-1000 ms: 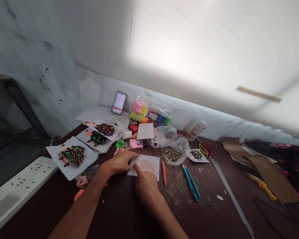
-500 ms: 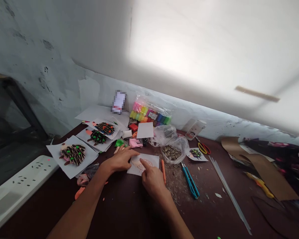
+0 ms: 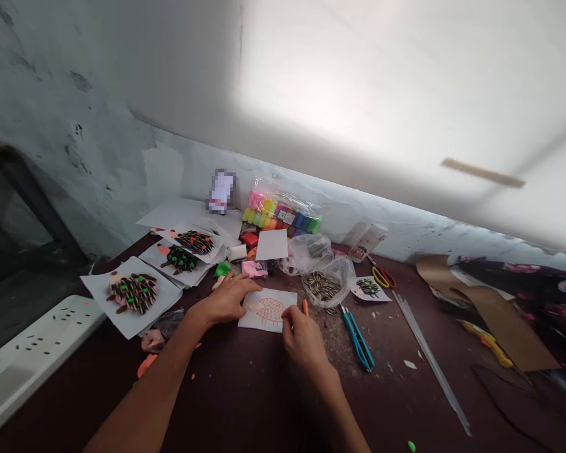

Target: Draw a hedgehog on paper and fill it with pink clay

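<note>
A small white sheet [image 3: 268,308] with an orange drawing of a spiky animal lies on the dark table. My left hand [image 3: 227,300] rests at its left edge, fingers spread and holding nothing. At the sheet's right edge is my right hand [image 3: 302,333], its fingers bent and drawn together; whether anything is between them is hidden. An orange marker [image 3: 305,307] lies just beyond that hand, partly covered by it. Striped seeds [image 3: 321,285] fill a clear plastic bag behind. Pink clay [image 3: 253,269] and green clay [image 3: 223,269] are beyond my left hand.
Seed-covered animal pictures [image 3: 134,292] lie at the left, near a white power strip [image 3: 42,343]. To the right are a teal cutter [image 3: 358,338], red-and-yellow scissors [image 3: 383,275], clear sticks [image 3: 431,362] and a yellow glue gun [image 3: 488,344]. Colourful clay packs [image 3: 283,217] lean at the wall.
My right hand has moved right, off the drawing to the sheet's edge. Its pointing index finger is now bent, and more of the drawing shows. My left hand stays in place.
</note>
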{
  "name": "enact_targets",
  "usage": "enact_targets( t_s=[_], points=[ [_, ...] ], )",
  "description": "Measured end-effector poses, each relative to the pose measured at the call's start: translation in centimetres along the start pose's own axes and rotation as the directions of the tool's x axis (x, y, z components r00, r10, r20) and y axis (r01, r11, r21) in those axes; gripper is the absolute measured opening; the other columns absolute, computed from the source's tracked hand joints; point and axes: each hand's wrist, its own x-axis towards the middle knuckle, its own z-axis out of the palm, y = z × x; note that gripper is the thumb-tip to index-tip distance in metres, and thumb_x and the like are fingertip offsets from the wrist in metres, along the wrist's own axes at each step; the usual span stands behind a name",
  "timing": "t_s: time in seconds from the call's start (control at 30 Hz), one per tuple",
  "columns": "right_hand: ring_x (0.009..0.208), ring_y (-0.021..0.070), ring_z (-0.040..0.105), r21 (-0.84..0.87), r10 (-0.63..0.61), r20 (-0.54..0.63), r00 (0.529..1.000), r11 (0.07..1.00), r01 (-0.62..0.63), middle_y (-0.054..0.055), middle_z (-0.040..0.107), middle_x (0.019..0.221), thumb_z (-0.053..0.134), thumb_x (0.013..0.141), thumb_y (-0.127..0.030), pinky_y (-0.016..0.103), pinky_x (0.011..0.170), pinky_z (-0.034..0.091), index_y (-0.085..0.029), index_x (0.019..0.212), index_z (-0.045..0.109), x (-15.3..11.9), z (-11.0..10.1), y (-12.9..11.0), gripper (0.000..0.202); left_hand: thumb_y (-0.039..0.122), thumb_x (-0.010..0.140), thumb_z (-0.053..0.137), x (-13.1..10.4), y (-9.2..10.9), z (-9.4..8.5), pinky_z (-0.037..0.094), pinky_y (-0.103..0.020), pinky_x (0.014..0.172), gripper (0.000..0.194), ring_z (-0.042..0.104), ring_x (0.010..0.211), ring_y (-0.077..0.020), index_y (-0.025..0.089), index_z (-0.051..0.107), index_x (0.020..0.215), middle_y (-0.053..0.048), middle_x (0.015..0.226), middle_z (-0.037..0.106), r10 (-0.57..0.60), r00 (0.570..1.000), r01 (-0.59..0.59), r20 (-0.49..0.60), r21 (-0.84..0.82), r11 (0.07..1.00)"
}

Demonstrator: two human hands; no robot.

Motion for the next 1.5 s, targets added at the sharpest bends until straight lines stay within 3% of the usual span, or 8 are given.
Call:
enact_targets(
  t_s=[0.2, 0.4, 0.57, 0.77, 1.0, 1.1, 1.3, 1.5],
  points=[
    [0.07, 0.0162, 0.06, 0.201, -0.057, -0.078, 0.995, 0.977, 0.072, 0.003, 0.071, 0.081, 0.056, 0.083, -0.014, 0.024, 0.068, 0.039, -0.019, 0.087, 0.07, 1.3, -2.0, 0.8, 0.016, 0.01, 0.073, 0.054, 0.7, -0.6, 0.6, 0.04, -0.04, 0.113, 0.049, 0.055, 0.125, -0.0245, 0.021, 0.068, 0.119, -0.007, 0.128, 0.066, 0.037, 0.971, -0.067, -0.234, -0.12, 0.99],
    [0.058, 0.0144, 0.053, 0.136, -0.049, -0.047, 0.998, 0.989, 0.055, 0.002, 0.066, 0.064, 0.058, 0.091, -0.032, 0.025, 0.059, 0.029, -0.019, 0.073, 0.07, 2.3, -1.6, -0.9, 0.026, 0.015, 0.082, 0.05, 1.4, 0.3, -0.6, 0.05, -0.035, 0.101, 0.032, 0.066, 0.11, -0.0222, 0.02, 0.074, 0.101, -0.006, 0.113, 0.074, -0.066, 0.862, -0.077, -0.502, -0.259, 0.963],
    [0.058, 0.0136, 0.053, 0.154, -0.097, -0.078, 0.992, 0.982, 0.108, 0.002, 0.066, 0.064, 0.056, 0.093, -0.033, 0.025, 0.059, 0.029, -0.019, 0.073, 0.069, 3.3, -1.0, -2.0, 0.027, 0.023, 0.082, 0.052, 1.3, 0.5, -1.3, 0.054, -0.034, 0.09, 0.026, 0.07, 0.096, -0.0221, 0.017, 0.075, 0.094, -0.007, 0.101, 0.077, -0.246, 0.776, -0.037, -0.581, -0.432, 0.901],
    [0.066, 0.015, 0.062, 0.407, -0.059, -0.07, 0.996, 0.91, 0.083, 0.002, 0.073, 0.076, 0.063, 0.082, -0.018, 0.024, 0.063, 0.039, -0.02, 0.085, 0.074, 4.4, -0.4, -3.0, 0.012, 0.029, 0.08, 0.054, 1.2, 0.2, -1.6, 0.055, -0.029, 0.079, 0.023, 0.07, 0.082, -0.0192, 0.017, 0.073, 0.085, -0.004, 0.086, 0.077, -0.377, 0.652, -0.101, -0.658, -0.568, 0.817],
    [0.06, 0.0142, 0.063, 0.497, -0.052, -0.039, 0.998, 0.866, 0.064, 0.002, 0.073, 0.069, 0.06, 0.081, -0.018, 0.023, 0.059, 0.042, -0.019, 0.075, 0.073, 5.2, 1.3, -3.4, 0.015, 0.031, 0.08, 0.055, 1.2, -0.2, -1.8, 0.054, -0.029, 0.078, 0.024, 0.069, 0.082, -0.0193, 0.016, 0.072, 0.085, -0.005, 0.085, 0.076, -0.408, 0.596, -0.137, -0.691, -0.589, 0.796],
    [0.065, 0.0149, 0.064, 0.442, -0.061, -0.035, 0.998, 0.894, 0.07, 0.002, 0.074, 0.072, 0.06, 0.082, -0.016, 0.023, 0.063, 0.042, -0.019, 0.076, 0.075, 5.5, 1.4, -3.4, 0.017, 0.027, 0.081, 0.052, 1.2, -0.5, -1.7, 0.054, -0.029, 0.08, 0.023, 0.068, 0.083, -0.0193, 0.018, 0.072, 0.086, -0.004, 0.087, 0.076, -0.375, 0.641, -0.047, -0.67, -0.522, 0.852],
    [0.076, 0.0164, 0.066, 0.412, -0.056, -0.043, 0.997, 0.909, 0.069, 0.004, 0.077, 0.086, 0.06, 0.081, -0.013, 0.024, 0.07, 0.043, -0.019, 0.085, 0.077, 6.2, 2.0, -3.9, 0.018, 0.008, 0.076, 0.051, 0.8, -1.1, -0.9, 0.049, -0.032, 0.087, 0.031, 0.065, 0.096, -0.023, 0.02, 0.075, 0.092, -0.007, 0.095, 0.074, -0.207, 0.872, 0.187, -0.443, -0.09, 0.978],
    [0.066, 0.0147, 0.061, 0.332, -0.043, 0.018, 0.999, 0.943, 0.035, 0.002, 0.072, 0.072, 0.061, 0.082, -0.015, 0.023, 0.061, 0.037, -0.018, 0.081, 0.076, 7.2, 2.3, -4.6, 0.015, 0.005, 0.069, 0.054, 0.1, -1.8, -0.1, 0.047, -0.037, 0.089, 0.042, 0.06, 0.098, -0.0269, 0.026, 0.075, 0.1, -0.007, 0.102, 0.073, -0.091, 0.94, 0.101, -0.328, 0.014, 0.995]
  ],
)
